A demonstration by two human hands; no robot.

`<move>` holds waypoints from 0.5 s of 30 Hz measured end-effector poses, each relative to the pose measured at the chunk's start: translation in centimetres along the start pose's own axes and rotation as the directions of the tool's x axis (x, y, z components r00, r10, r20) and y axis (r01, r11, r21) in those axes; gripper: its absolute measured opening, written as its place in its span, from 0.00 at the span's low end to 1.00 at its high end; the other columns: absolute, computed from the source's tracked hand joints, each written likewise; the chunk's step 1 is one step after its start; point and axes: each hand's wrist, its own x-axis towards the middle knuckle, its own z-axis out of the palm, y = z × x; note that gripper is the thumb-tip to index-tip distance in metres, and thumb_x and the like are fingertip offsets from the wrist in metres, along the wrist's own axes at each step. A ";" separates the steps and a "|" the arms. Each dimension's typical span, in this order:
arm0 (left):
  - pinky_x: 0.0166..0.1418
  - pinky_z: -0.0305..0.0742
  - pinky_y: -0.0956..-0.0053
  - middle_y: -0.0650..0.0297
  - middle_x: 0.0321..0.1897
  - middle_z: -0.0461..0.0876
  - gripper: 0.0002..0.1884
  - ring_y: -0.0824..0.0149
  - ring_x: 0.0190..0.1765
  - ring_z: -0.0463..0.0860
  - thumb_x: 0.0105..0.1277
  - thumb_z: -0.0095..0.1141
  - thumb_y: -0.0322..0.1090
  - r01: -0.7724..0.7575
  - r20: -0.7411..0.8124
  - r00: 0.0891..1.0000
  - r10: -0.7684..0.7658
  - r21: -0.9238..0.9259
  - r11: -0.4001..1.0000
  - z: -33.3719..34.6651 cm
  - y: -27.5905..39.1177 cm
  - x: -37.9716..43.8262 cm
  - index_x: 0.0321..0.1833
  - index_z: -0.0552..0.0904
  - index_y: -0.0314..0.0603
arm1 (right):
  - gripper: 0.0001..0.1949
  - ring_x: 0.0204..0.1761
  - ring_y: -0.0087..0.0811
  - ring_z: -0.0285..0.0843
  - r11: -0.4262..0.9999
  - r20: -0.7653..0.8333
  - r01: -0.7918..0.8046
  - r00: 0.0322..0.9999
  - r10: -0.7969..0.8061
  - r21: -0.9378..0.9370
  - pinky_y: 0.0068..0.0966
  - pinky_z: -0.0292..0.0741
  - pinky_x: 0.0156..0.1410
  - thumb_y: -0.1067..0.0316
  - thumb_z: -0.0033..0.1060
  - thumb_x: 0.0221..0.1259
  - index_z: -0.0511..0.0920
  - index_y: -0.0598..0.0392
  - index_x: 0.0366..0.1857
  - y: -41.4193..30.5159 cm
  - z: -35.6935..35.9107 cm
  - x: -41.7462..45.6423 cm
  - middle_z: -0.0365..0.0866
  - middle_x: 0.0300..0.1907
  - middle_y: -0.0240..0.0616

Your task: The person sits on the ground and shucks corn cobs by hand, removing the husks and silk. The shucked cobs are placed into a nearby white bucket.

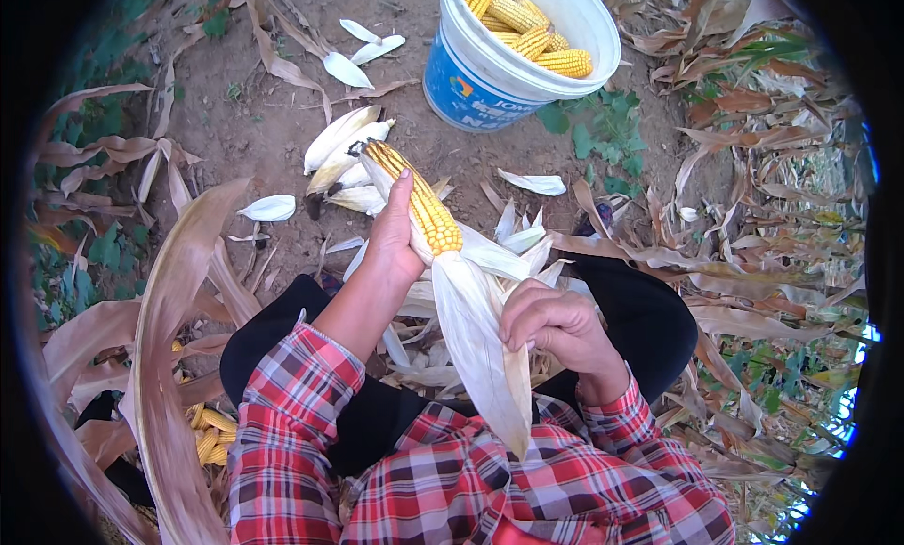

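Note:
My left hand (397, 237) grips a corn ear (424, 204), thumb on the yellow kernels. The ear tilts, its dark tip pointing up and away. Pale husk (474, 340) is peeled back from its base and hangs towards my lap. My right hand (554, 326) pinches the edge of that husk between thumb and fingers. Beyond the ear, unhusked corn ears (342, 146) lie on the soil. A white bucket with a blue label (470, 86) holds several husked yellow ears (522, 22).
Loose husk pieces (268, 208) are scattered on the soil, with more piled between my knees. Dry corn leaves (166, 333) arch up close on the left. Husked ears (212, 432) lie low at the left. Dry stalks and leaves (756, 283) line the right, and a green weed (607, 135) grows by the bucket.

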 end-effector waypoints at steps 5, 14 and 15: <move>0.43 0.80 0.58 0.55 0.38 0.79 0.29 0.57 0.39 0.81 0.62 0.62 0.58 0.103 0.114 0.988 -0.102 -0.011 0.995 -0.1 -0.8 -0.3 0.55 0.73 0.45 | 0.31 0.70 0.40 0.65 0.967 -0.533 -0.211 0.840 0.104 -0.144 0.37 0.61 0.73 0.66 0.70 0.52 0.71 0.58 0.62 -0.9 0.4 2.2 0.72 0.63 0.46; 0.42 0.81 0.64 0.56 0.37 0.81 0.28 0.62 0.38 0.83 0.67 0.53 0.62 0.106 0.093 0.988 -0.125 0.180 0.978 -0.4 -2.7 -1.3 0.51 0.74 0.42 | 0.06 0.31 0.31 0.74 0.996 -0.343 0.064 0.936 -0.082 -0.064 0.29 0.71 0.38 0.68 0.57 0.64 0.76 0.58 0.33 3.6 4.5 6.7 0.75 0.28 0.32; 0.43 0.81 0.63 0.56 0.39 0.81 0.27 0.61 0.39 0.83 0.67 0.52 0.61 0.164 0.155 0.972 -0.179 0.106 0.981 -0.5 -2.5 -1.2 0.52 0.74 0.42 | 0.07 0.29 0.28 0.71 0.989 -0.445 0.024 0.894 0.045 0.147 0.27 0.69 0.35 0.67 0.55 0.67 0.75 0.58 0.32 3.6 4.7 7.0 0.73 0.26 0.31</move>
